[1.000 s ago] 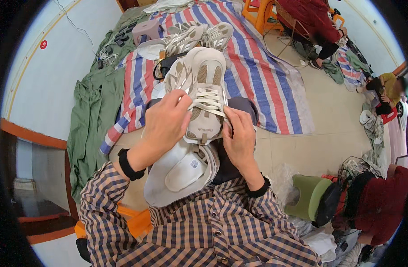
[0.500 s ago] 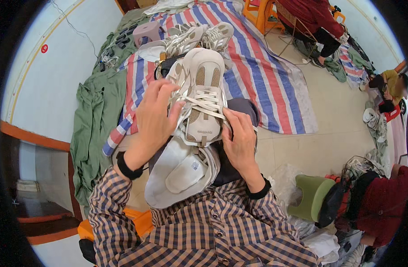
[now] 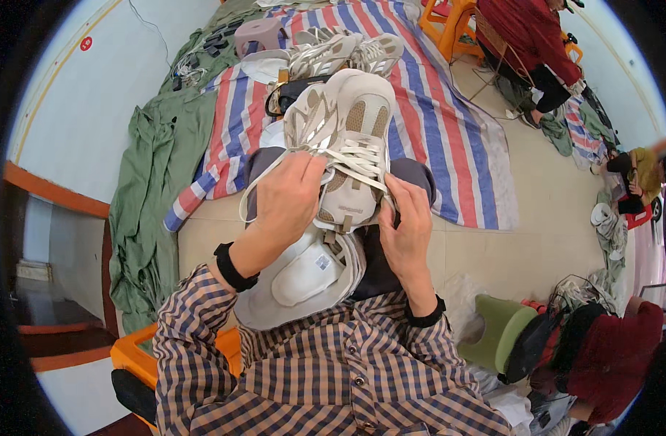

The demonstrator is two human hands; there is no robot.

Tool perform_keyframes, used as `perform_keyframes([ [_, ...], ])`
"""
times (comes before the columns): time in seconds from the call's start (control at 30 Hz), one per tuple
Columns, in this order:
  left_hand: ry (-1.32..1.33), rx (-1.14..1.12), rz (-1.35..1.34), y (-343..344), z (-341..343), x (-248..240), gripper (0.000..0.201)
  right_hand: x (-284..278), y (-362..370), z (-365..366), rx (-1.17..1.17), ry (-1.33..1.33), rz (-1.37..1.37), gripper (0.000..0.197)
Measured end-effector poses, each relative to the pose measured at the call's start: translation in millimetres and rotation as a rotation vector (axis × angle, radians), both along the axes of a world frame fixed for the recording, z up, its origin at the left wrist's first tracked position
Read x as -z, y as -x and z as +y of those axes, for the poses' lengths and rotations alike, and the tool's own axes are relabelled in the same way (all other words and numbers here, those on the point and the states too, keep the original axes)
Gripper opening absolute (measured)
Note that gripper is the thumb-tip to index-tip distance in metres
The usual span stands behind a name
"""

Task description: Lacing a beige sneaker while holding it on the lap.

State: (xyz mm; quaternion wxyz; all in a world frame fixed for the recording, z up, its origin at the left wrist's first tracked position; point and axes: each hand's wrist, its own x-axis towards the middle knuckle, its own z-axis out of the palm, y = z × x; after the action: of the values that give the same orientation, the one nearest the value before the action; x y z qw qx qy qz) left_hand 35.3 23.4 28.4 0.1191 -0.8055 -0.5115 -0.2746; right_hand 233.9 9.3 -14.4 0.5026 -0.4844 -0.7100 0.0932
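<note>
A white-and-beige sneaker [image 3: 365,109] rests on my lap, toe pointing away from me, its flat cream laces [image 3: 358,158] crossing over the front. At its left side my left hand [image 3: 293,190] is closed in a pinch on a lace, and a loose loop of lace [image 3: 247,200] hangs left of that hand. My right hand [image 3: 408,227] grips the shoe's right edge beside the lace holes, thumb below and fingers on top. A grey-and-beige shoe side [image 3: 307,120] shows just left; I cannot tell whether it is a second shoe. Nearer me lies a white padded piece [image 3: 304,280].
More similar sneakers [image 3: 333,54] stand ahead on a striped sheet [image 3: 456,167], near a pink stool [image 3: 260,33]. Green cloth [image 3: 155,189] lies left. At right are a green stool [image 3: 496,330] and piled items. Other people sit at the far right.
My left hand has moved right and closed from a spread pose onto a lace, drawing a loop out leftward. My right hand stays at the shoe's edge. The whole view has shifted slightly.
</note>
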Motion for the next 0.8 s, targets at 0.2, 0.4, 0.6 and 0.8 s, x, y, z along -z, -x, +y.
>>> perform_keyframes([
  [0.2,-0.093,0.056,-0.012,1.3,3.5,-2.2,0.022,0.6,1.0,1.5,-0.002,-0.008,0.002,0.043],
  [0.4,-0.087,0.145,0.348,-1.3,1.4,-22.8,0.020,-1.3,-0.5,-0.4,-0.016,-0.009,-0.002,0.042],
  [0.6,-0.069,0.067,0.796,-25.2,2.9,-29.8,0.015,-0.6,-0.4,1.3,-0.027,-0.029,-0.030,0.041],
  [0.8,-0.122,0.122,1.146,-35.6,-0.1,-51.0,0.016,3.3,-0.8,0.3,-0.039,-0.033,0.007,0.040],
])
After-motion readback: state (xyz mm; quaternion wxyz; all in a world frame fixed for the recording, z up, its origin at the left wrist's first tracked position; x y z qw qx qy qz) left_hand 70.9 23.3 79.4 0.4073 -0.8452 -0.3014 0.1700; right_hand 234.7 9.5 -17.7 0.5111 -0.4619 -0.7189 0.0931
